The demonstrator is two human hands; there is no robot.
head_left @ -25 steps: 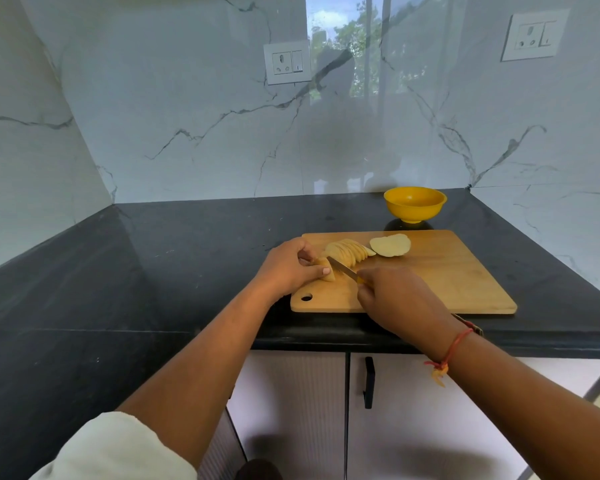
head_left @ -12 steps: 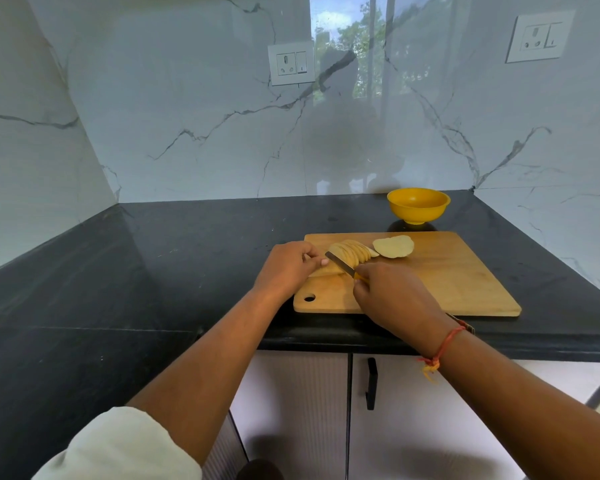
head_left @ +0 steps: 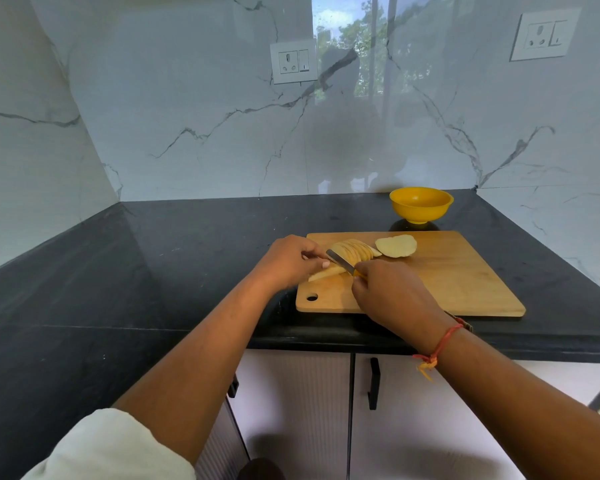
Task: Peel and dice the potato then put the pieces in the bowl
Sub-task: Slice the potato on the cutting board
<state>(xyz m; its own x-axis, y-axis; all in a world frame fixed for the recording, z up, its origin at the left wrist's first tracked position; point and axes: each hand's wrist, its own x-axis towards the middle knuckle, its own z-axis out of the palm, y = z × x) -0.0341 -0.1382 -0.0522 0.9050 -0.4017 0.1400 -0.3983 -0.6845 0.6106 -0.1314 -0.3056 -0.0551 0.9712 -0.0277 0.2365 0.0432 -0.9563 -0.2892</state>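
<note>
On the board point(head_left: 465, 282), the pale peeled potato point(head_left: 355, 252) leans in thin slices. Left hand point(head_left: 288, 261) pinches its end; right hand point(head_left: 392, 296) grips the knife point(head_left: 338, 260).

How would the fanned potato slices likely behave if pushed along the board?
The slices lean on one another, so they would probably topple flat rather than roll. Thin and freshly cut, they look light and may cling damply to the wooden board.
</note>
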